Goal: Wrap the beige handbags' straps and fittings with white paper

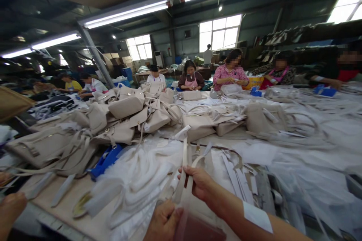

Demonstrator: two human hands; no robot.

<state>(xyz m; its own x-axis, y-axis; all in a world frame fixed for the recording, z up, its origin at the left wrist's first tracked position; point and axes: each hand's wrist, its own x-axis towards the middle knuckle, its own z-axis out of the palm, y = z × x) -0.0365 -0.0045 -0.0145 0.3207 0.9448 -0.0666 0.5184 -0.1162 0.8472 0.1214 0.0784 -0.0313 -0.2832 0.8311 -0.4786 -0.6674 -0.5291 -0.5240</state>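
In front of me, my right hand (200, 181) pinches cream bag straps (185, 154) between thumb and fingers. Lower and to the left, my left hand (164, 219) is closed on the lower part of the same straps. The straps run up from my hands towards a metal buckle (198, 150). Below them, beside my left hand, is a dark reddish-brown flat surface (199, 229), which I cannot name. White wrapping foam (144, 165) lies in a loose heap just left of my hands.
Beige handbags (127, 107) are piled across the table, beyond a blue tape dispenser (106, 161). A co-worker's hand (11, 207) is at the left edge. Paper strips (237, 175) and clear plastic (308, 173) lie to the right. Several people sit opposite.
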